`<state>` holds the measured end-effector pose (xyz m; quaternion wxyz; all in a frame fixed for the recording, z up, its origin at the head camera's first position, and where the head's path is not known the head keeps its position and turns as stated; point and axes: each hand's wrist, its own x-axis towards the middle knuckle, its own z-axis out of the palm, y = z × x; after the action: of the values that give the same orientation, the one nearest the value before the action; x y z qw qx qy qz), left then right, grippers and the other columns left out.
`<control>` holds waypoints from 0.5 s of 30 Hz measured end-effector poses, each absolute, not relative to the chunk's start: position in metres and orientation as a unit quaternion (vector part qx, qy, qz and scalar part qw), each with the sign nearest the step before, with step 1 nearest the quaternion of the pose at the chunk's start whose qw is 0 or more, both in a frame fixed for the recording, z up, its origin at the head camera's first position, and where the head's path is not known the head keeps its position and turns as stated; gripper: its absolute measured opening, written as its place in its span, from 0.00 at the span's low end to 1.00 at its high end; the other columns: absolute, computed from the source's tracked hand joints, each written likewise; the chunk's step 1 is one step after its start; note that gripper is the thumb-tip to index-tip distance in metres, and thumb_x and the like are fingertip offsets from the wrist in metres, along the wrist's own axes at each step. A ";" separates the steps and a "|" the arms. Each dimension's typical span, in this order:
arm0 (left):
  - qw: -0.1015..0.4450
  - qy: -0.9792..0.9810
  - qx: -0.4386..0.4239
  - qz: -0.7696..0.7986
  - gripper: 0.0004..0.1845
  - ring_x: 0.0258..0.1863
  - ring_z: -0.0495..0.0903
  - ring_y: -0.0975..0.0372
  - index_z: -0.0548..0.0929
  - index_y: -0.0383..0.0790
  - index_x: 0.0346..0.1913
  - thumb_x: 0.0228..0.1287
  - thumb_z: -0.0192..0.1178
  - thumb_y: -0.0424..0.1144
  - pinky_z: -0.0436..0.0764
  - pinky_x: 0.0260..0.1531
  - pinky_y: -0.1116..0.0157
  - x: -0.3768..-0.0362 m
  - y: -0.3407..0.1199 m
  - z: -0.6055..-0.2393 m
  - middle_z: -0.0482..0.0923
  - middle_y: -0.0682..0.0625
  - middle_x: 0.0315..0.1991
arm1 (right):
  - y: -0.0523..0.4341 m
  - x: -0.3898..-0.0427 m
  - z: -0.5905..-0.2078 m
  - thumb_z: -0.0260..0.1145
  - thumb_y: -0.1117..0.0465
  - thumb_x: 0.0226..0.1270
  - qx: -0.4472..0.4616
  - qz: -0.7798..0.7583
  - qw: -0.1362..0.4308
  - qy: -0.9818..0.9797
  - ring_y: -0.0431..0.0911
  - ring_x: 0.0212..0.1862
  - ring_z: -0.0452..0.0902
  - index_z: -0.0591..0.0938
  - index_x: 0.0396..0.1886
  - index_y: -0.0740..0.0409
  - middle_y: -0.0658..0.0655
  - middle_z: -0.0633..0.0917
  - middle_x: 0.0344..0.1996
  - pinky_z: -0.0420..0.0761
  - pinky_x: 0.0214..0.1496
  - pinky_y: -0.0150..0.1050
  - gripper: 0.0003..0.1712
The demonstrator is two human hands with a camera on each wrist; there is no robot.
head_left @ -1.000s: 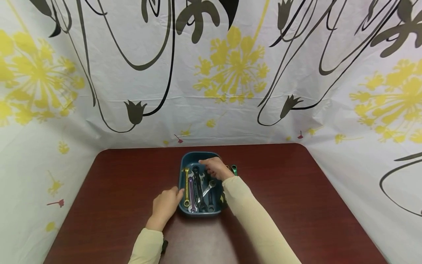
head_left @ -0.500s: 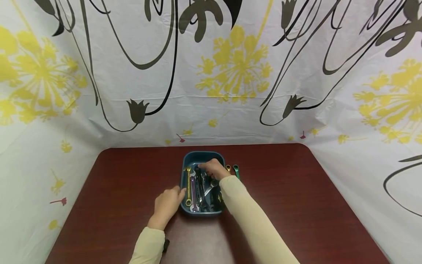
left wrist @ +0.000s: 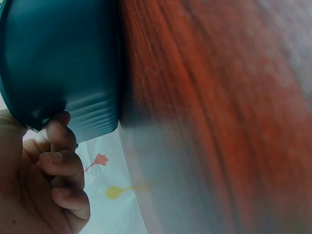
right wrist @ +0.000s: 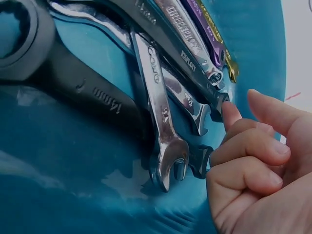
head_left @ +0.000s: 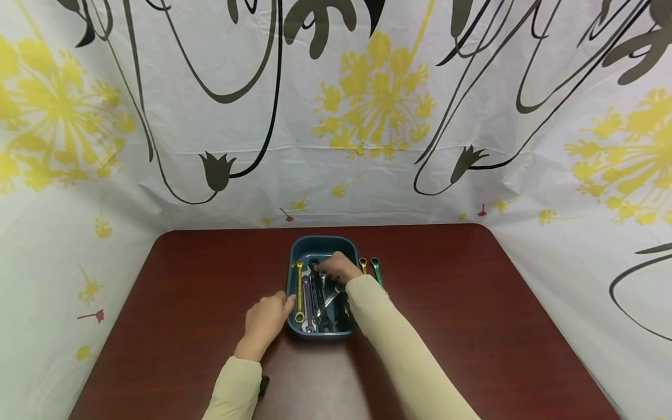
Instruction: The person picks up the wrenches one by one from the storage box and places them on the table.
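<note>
A dark blue-green plastic bin (head_left: 324, 238) holds several wrenches. My left hand (head_left: 265, 321) holds its left side; in the left wrist view, curled fingers (left wrist: 61, 163) lie under the bin's rim. Inside the bin, my right hand (head_left: 338, 266) is at the far ends of the wrenches. The right wrist view has its index fingertip touching the end of a black combination wrench (right wrist: 178, 53), with the thumb apart from it. Beside that wrench lie a silver open-end wrench (right wrist: 163, 107), a purple wrench (right wrist: 207, 29) and a gold wrench (head_left: 300, 291). A large black 14 mm wrench (right wrist: 97, 92) lies nearer the wrist camera.
Outside the bin on the right, a green wrench (head_left: 375, 265) and a gold-coloured wrench (head_left: 363, 263) lie on the brown table (head_left: 220, 262), partly hidden by the right arm. A patterned white cloth (head_left: 357, 192) hangs behind the table.
My right hand has drawn slightly back and lower in the bin, down to the black wrench's end. The wrenches outside the bin show more. My left hand stays at the bin's side.
</note>
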<state>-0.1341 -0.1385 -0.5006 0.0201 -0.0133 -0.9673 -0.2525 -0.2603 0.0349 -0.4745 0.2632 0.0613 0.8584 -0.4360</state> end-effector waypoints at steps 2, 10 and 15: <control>0.017 -0.967 -0.012 -0.254 0.21 0.11 0.59 0.62 0.68 0.45 0.21 0.72 0.52 0.51 0.56 0.14 0.65 -0.135 -0.139 -0.500 0.59 0.53 0.13 | 0.034 -0.260 -0.474 0.66 0.57 0.64 0.056 -0.421 0.262 0.867 0.40 0.13 0.53 0.70 0.12 0.52 0.47 0.61 0.09 0.59 0.19 0.36 0.22; 0.010 -0.966 -0.008 -0.257 0.21 0.12 0.60 0.61 0.68 0.45 0.22 0.72 0.51 0.51 0.57 0.15 0.65 -0.136 -0.139 -0.501 0.60 0.53 0.14 | 0.030 -0.260 -0.478 0.68 0.60 0.60 0.052 -0.370 0.257 0.891 0.44 0.18 0.63 0.80 0.23 0.60 0.51 0.69 0.14 0.66 0.22 0.37 0.10; 0.012 -0.968 -0.012 -0.250 0.20 0.12 0.61 0.61 0.69 0.46 0.22 0.72 0.50 0.51 0.58 0.15 0.64 -0.136 -0.139 -0.501 0.61 0.53 0.14 | 0.028 -0.260 -0.479 0.69 0.61 0.59 0.035 -0.333 0.256 0.907 0.44 0.18 0.64 0.79 0.22 0.61 0.52 0.70 0.15 0.67 0.21 0.36 0.11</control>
<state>-0.1358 -0.1392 -0.5006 0.0116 -0.0121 -0.9682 -0.2496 -0.2595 0.0282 -0.4795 0.2563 0.0352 0.9069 -0.3327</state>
